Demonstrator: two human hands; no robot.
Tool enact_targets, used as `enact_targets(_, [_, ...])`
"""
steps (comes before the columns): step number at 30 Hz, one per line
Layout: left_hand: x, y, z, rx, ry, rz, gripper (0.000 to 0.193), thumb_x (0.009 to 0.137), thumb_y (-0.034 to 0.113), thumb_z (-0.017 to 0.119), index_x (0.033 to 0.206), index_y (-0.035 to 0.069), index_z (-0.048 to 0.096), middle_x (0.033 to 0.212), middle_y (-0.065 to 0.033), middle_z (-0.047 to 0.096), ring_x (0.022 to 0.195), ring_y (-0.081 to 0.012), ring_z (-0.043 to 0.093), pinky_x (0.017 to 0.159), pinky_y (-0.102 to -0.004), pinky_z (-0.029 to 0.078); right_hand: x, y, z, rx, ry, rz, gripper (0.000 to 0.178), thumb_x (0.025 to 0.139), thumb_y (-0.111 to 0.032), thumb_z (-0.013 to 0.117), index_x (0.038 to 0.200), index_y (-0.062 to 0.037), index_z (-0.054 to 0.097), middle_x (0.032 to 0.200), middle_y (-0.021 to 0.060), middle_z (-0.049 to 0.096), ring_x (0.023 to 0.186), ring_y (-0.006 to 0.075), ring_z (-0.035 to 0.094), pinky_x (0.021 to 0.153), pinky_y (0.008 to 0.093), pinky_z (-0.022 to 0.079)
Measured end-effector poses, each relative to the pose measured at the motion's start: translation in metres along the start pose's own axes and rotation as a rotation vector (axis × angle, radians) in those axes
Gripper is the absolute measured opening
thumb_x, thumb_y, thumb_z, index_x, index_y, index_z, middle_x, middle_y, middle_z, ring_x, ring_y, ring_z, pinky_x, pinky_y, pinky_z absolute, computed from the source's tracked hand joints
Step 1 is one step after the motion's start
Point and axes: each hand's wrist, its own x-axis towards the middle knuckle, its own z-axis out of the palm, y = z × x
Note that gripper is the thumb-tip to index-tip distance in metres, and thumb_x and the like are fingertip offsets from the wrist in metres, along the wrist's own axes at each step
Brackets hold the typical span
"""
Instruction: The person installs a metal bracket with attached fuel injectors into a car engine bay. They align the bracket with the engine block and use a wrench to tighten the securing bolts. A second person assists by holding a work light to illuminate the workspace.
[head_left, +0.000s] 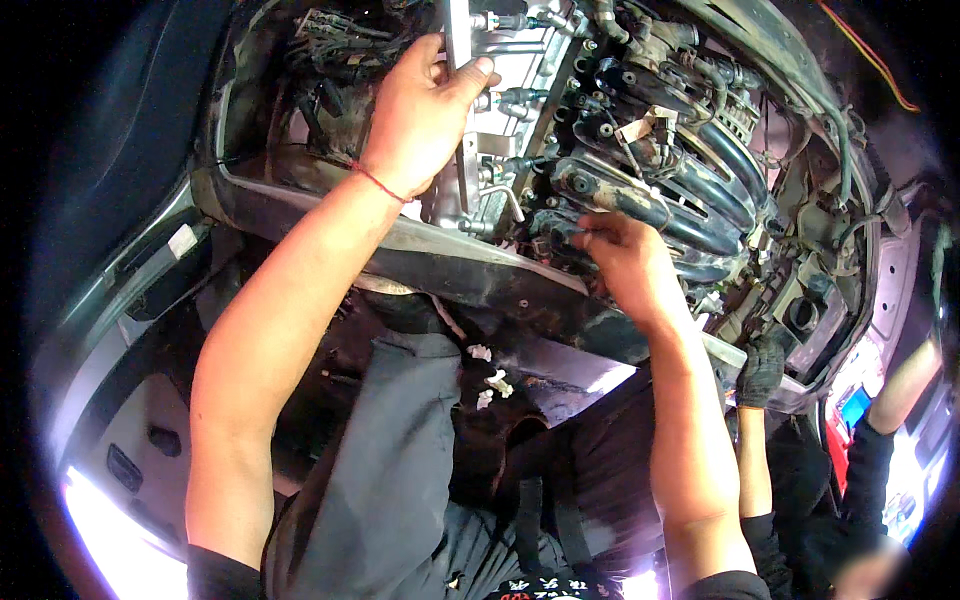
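My left hand [425, 120] reaches into the engine bay, its thumb and fingers closed around a long, flat silvery metal rail [463, 165]. Several injectors [515, 97] stick out along the rail's right side, beside the pale metal engine head. Lower and to the right, my right hand [630, 265] has its fingers bent together at the near end of the black intake manifold [610, 190]. Whatever those fingertips grip or touch is hidden among dark parts. A small bent metal pipe [508, 198] shows between the two hands.
A co-worker's gloved hand [762, 375] rests by the bay's front edge at right, near a black housing [805, 315]. The body's front crossbar [480, 255] runs beneath my forearms. White scraps [490, 385] lie below it. Wires and hoses [715, 75] crowd the far right.
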Motion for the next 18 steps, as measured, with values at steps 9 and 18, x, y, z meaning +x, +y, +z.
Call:
enact_targets(9, [-0.014,0.004,0.017,0.160,0.077,0.032,0.025,0.100,0.016,0.064,0.118,0.000,0.058,0.104,-0.0121,0.072,0.094,-0.0157,0.071,0.084,-0.0283,0.054,-0.016,-0.026,0.010,-0.322,-0.167,0.057,0.037,0.087,-0.034,0.068,0.104,-0.0021,0.074,0.093,0.0259,0.071,0.093,0.0401,0.070,0.085,0.0456,0.053])
enact_targets(18, [-0.033,0.013,0.028,0.089,0.083,0.043,0.025,0.099,0.015,0.065,0.115,-0.002,0.057,0.101,-0.0111,0.073,0.094,-0.0128,0.068,0.079,-0.0254,0.052,-0.011,-0.018,0.026,-0.211,-0.192,0.098,0.037,0.089,-0.038,0.067,0.100,-0.0035,0.075,0.086,0.0249,0.070,0.086,0.0416,0.069,0.082,0.0482,0.053])
